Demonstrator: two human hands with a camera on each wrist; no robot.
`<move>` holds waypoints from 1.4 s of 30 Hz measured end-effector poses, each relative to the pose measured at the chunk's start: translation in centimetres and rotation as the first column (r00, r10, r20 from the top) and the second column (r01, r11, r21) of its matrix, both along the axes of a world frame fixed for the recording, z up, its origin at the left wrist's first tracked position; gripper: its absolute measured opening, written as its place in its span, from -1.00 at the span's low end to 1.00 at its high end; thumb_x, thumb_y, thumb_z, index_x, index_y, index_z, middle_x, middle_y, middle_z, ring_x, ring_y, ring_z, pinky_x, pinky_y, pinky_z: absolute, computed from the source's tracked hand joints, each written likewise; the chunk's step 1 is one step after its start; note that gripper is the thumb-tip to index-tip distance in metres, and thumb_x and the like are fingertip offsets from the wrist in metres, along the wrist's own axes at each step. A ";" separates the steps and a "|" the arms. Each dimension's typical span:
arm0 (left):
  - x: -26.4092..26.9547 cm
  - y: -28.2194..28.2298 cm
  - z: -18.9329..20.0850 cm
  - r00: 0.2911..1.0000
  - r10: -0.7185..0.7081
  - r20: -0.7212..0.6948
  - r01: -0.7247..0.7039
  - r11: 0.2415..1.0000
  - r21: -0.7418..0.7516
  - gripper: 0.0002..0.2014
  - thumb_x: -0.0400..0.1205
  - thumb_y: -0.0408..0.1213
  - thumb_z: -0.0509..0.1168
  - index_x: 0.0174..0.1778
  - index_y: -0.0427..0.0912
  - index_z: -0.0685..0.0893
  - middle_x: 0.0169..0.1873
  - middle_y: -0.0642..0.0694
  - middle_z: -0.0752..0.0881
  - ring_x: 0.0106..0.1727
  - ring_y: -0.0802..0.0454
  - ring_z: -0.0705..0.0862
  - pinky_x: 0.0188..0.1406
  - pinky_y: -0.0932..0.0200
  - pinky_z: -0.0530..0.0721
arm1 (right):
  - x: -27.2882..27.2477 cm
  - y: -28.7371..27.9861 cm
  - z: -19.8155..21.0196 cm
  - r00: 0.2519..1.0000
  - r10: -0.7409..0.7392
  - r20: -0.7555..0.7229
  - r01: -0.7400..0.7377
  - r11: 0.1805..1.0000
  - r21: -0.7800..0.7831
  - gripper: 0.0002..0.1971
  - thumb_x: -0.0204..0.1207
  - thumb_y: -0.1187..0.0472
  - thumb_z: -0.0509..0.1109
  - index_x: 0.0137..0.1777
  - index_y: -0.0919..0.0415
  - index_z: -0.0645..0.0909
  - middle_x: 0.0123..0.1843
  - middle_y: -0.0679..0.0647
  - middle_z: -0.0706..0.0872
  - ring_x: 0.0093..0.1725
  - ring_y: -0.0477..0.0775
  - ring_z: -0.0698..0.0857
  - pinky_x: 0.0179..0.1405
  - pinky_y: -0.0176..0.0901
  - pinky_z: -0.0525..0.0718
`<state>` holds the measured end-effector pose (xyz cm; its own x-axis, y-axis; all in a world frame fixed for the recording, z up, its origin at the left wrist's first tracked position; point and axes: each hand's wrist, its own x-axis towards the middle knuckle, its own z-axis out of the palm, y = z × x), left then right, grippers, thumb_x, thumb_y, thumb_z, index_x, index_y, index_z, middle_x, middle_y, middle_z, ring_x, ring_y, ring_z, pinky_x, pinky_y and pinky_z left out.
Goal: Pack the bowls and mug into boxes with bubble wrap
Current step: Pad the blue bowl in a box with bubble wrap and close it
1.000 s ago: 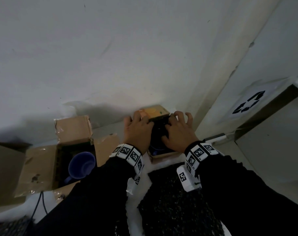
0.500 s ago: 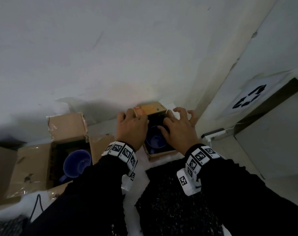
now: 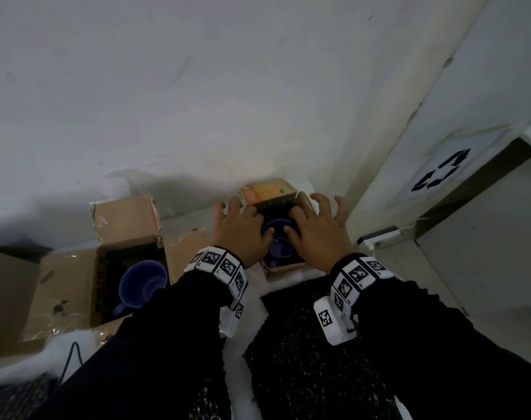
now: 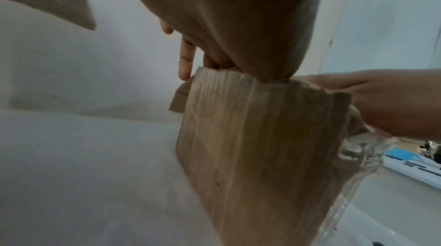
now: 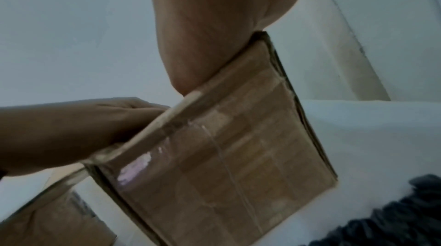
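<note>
A small cardboard box (image 3: 284,266) with an orange flap (image 3: 265,192) stands by the wall, with a blue bowl (image 3: 280,248) inside its dark interior. My left hand (image 3: 238,228) lies over the box's left edge and my right hand (image 3: 317,231) over its right edge. Both have their fingers spread and their thumbs reaching in onto the bowl's rim. In the left wrist view my palm (image 4: 226,14) rests on the box's top edge (image 4: 250,146). The right wrist view shows that palm (image 5: 214,24) on the box (image 5: 226,146). A blue mug (image 3: 142,283) sits in a larger open box (image 3: 67,286) on the left.
A black bumpy sheet (image 3: 303,344) lies on the white surface just in front of the small box. The wall rises right behind both boxes. A grey cabinet with a recycling sign (image 3: 440,174) stands to the right. A dark cable (image 3: 71,356) runs at the lower left.
My hands have drawn apart from covering the small box, so the blue bowl between them now shows. The thumbs now sit on its rim.
</note>
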<state>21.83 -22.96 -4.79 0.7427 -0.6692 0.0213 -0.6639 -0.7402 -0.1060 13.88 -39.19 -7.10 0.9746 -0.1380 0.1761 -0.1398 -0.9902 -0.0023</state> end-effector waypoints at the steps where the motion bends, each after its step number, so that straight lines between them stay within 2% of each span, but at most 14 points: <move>1: 0.0 -0.1 0.1 1.000 0.006 -0.008 -0.006 0.999 0.037 -0.48 0.65 0.20 -0.08 -0.04 -0.01 0.73 0.10 0.01 0.67 0.32 -0.18 0.41 0.27 -0.26 0.15 | -0.1 0.1 0.1 1.000 -0.004 -0.004 0.005 1.000 0.012 -0.67 0.58 -0.13 0.07 -0.02 0.05 0.55 0.40 0.07 0.62 0.47 0.27 0.37 0.45 0.39 0.00; 5: -0.6 -0.1 1.4 0.998 -0.028 0.048 0.025 0.997 0.070 -0.49 0.67 0.16 -0.06 -0.06 -0.02 0.75 0.07 0.03 0.69 0.31 -0.14 0.41 0.30 -0.26 0.17 | -1.8 0.0 1.5 0.995 -0.025 0.098 0.015 0.994 0.111 -0.80 0.55 -0.04 0.23 -0.11 0.02 0.62 0.07 -0.06 0.74 0.38 0.20 0.46 0.39 0.33 0.18; 8: -2.3 0.6 2.1 0.999 -0.012 0.039 0.011 0.999 0.034 -0.57 0.66 0.14 -0.02 -0.01 0.03 0.71 0.06 0.06 0.70 0.29 -0.10 0.45 0.29 -0.21 0.22 | -4.6 -0.1 2.6 0.969 0.029 0.245 -0.089 0.968 0.236 -0.92 0.52 0.10 0.33 -0.09 0.05 0.62 -0.06 -0.03 0.70 0.11 0.15 0.55 0.10 0.11 0.44; 11: -4.9 1.5 2.1 0.999 -0.039 0.010 0.039 0.997 -0.064 -0.61 0.63 0.15 0.06 0.00 0.03 0.71 0.04 0.04 0.72 0.20 -0.09 0.53 0.12 -0.09 0.34 | -8.2 0.5 2.8 0.947 0.112 0.301 -0.220 0.909 0.354 -0.94 0.50 0.22 0.34 -0.06 0.14 0.60 -0.07 0.05 0.63 -0.05 0.15 0.55 -0.11 0.10 0.51; 16: -9.9 4.0 0.5 0.995 -0.093 -0.035 0.083 0.972 -0.221 -0.66 0.54 0.03 0.27 0.14 -0.05 0.70 0.18 -0.02 0.70 0.24 -0.14 0.53 0.05 -0.05 0.51 | -15.3 2.7 0.2 0.973 0.205 0.108 -0.232 0.845 0.482 -0.72 0.43 -0.08 0.43 -0.04 0.09 0.54 0.01 0.03 0.57 -0.02 0.11 0.52 -0.09 0.09 0.54; 19: -12.9 5.7 -0.3 0.992 -0.095 -0.077 0.076 0.971 -0.226 -0.60 0.51 0.00 0.32 0.22 -0.08 0.66 0.37 -0.10 0.58 0.30 -0.20 0.51 0.07 -0.10 0.56 | -19.5 4.0 -1.7 0.971 0.201 -0.130 -0.117 0.872 0.476 -0.37 0.25 -0.42 0.40 0.16 -0.02 0.44 0.22 -0.03 0.43 0.14 0.05 0.41 0.01 0.03 0.46; 22: -15.7 7.4 -1.2 0.985 -0.094 -0.144 0.055 0.965 -0.257 -0.66 0.52 0.01 0.31 0.17 0.00 0.65 0.40 -0.09 0.53 0.32 -0.19 0.49 0.11 -0.10 0.55 | -22.7 5.0 -3.5 0.948 0.124 -0.292 0.005 0.915 0.404 -0.24 0.28 -0.49 0.30 0.40 -0.11 0.35 0.29 -0.08 0.43 0.26 0.06 0.38 0.14 0.05 0.41; 24: -17.6 8.2 -2.0 0.974 -0.093 -0.208 0.040 0.969 -0.243 -0.63 0.55 0.09 0.26 0.23 0.04 0.63 0.37 -0.02 0.54 0.32 -0.13 0.49 0.14 -0.07 0.53 | -23.4 5.5 -3.9 0.964 0.056 -0.261 0.054 0.917 0.395 -0.40 0.40 -0.37 0.33 0.37 -0.11 0.42 0.19 -0.10 0.54 0.23 0.07 0.44 0.13 0.02 0.39; 28: -20.9 9.0 -3.0 0.951 -0.056 -0.304 -0.043 0.950 -0.309 -0.42 0.60 0.33 0.01 0.32 0.02 0.58 0.23 0.03 0.64 0.25 -0.05 0.54 0.17 -0.02 0.56 | -23.4 6.2 -3.3 0.999 -0.024 -0.048 0.042 0.896 0.442 -0.74 0.47 -0.13 0.38 -0.06 0.04 0.54 -0.07 -0.01 0.57 0.01 0.12 0.53 -0.09 -0.01 0.42; 32: -23.3 8.6 -3.1 0.904 -0.063 -0.422 -0.118 0.914 -0.388 -0.25 0.55 0.45 -0.03 0.51 0.01 0.38 0.32 0.00 0.59 0.33 0.00 0.49 0.31 0.02 0.51 | -23.0 6.4 -0.9 0.972 -0.207 0.111 0.039 0.608 0.793 -0.79 0.54 0.02 0.43 -0.08 0.13 0.52 -0.11 -0.03 0.50 -0.07 -0.01 0.56 -0.17 -0.31 0.46; 35: -24.3 8.1 -3.5 0.879 -0.097 -0.466 -0.049 0.955 -0.292 -0.08 0.43 0.55 0.01 0.59 0.01 0.21 0.45 -0.01 0.46 0.40 -0.03 0.42 0.40 0.01 0.44 | -22.7 6.1 1.1 0.911 -0.409 0.059 0.097 0.353 0.931 -0.86 0.57 0.24 0.41 0.05 0.10 0.52 -0.12 -0.11 0.64 -0.02 0.02 0.67 -0.17 -0.45 0.52; 37: -25.0 7.8 -4.0 0.886 -0.102 -0.452 0.028 0.986 -0.167 0.03 0.32 0.64 -0.07 0.60 0.01 0.23 0.50 0.00 0.39 0.46 -0.05 0.34 0.45 -0.02 0.37 | -22.6 5.4 1.6 0.874 -0.486 -0.006 0.119 0.203 0.972 -0.75 0.59 0.30 0.34 0.20 0.09 0.44 -0.04 -0.10 0.68 0.06 0.08 0.70 -0.02 -0.26 0.63; 39: -26.0 7.3 -4.4 0.865 -0.114 -0.489 -0.016 0.967 -0.253 -0.01 0.30 0.64 -0.03 0.51 0.02 0.39 0.44 0.02 0.46 0.43 -0.01 0.36 0.43 0.00 0.39 | -22.9 4.8 1.7 0.871 -0.491 -0.017 0.082 0.111 0.990 -0.54 0.58 0.36 0.29 0.36 -0.08 0.32 0.13 -0.06 0.67 0.16 0.03 0.69 0.17 -0.05 0.64; 42: -26.8 6.2 -3.5 0.692 -0.219 -0.688 -0.385 0.694 -0.608 -0.42 0.45 0.33 0.34 0.31 0.11 0.54 0.18 0.17 0.65 0.25 0.24 0.57 0.28 0.29 0.52 | -23.5 4.9 2.2 0.899 -0.437 0.037 -0.010 0.062 0.998 -0.31 0.53 0.48 0.26 0.46 -0.25 0.25 0.32 -0.09 0.59 0.28 -0.09 0.62 0.26 -0.12 0.61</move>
